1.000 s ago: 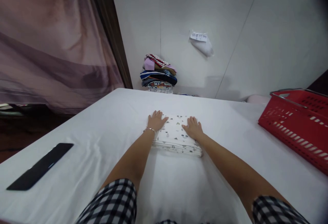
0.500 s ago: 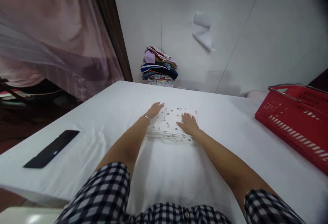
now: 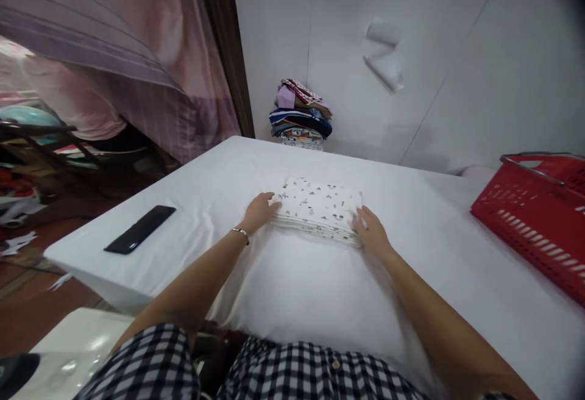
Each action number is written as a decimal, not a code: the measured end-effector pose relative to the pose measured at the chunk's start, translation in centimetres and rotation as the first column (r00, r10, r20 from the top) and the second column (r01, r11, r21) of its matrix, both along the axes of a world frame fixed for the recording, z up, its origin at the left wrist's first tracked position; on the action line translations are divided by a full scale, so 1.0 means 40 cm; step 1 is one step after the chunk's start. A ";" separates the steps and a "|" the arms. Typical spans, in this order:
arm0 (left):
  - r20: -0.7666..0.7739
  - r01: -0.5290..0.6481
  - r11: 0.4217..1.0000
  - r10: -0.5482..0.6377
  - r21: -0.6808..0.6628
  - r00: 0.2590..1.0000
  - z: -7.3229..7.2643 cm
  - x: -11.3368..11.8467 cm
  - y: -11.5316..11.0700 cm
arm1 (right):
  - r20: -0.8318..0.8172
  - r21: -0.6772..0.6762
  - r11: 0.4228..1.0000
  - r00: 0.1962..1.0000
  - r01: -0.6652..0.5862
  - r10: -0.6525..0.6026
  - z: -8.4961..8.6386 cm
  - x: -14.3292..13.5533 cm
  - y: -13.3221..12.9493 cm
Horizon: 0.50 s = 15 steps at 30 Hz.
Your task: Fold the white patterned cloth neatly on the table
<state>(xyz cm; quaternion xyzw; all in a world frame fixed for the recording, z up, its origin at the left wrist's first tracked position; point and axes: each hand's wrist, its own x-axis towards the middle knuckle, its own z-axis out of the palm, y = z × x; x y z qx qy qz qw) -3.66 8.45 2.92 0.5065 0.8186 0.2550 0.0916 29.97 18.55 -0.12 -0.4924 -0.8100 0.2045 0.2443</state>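
A folded white cloth point(image 3: 317, 200) with small dark printed motifs lies flat on the white-covered table point(image 3: 425, 217), its layers showing along the near edge. My left hand point(image 3: 260, 212) grips its left side, thumb near the top surface. At the opposite side my right hand point(image 3: 373, 232) has its fingers closed around the right edge; they are slightly blurred. The undersides of both hands' grips are hidden.
To the left on the table lies a black flat object point(image 3: 141, 229). A red plastic basket point(image 3: 534, 217) stands at the right. Several folded clothes point(image 3: 301, 113) are stacked beyond the far edge, by the wall. A pinkish curtain point(image 3: 183, 71) hangs at the left.
Both hands have gone from lying flat on top of the cloth to its left and right sides. The view has shifted slightly to the left.
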 end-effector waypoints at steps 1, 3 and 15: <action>-0.055 0.066 0.996 -0.063 0.068 0.997 0.005 0.011 -0.005 | -0.025 0.038 0.999 0.999 -0.038 0.039 0.004 -0.001 -0.011; -0.167 0.267 0.952 -0.243 0.147 0.956 0.012 0.033 -0.012 | -0.033 0.086 0.987 0.990 -0.134 0.138 0.019 -0.015 -0.031; -0.236 0.556 0.828 -0.528 0.070 0.816 -0.005 0.031 -0.009 | 0.149 0.078 0.933 0.930 -0.350 0.337 0.064 -0.155 -0.067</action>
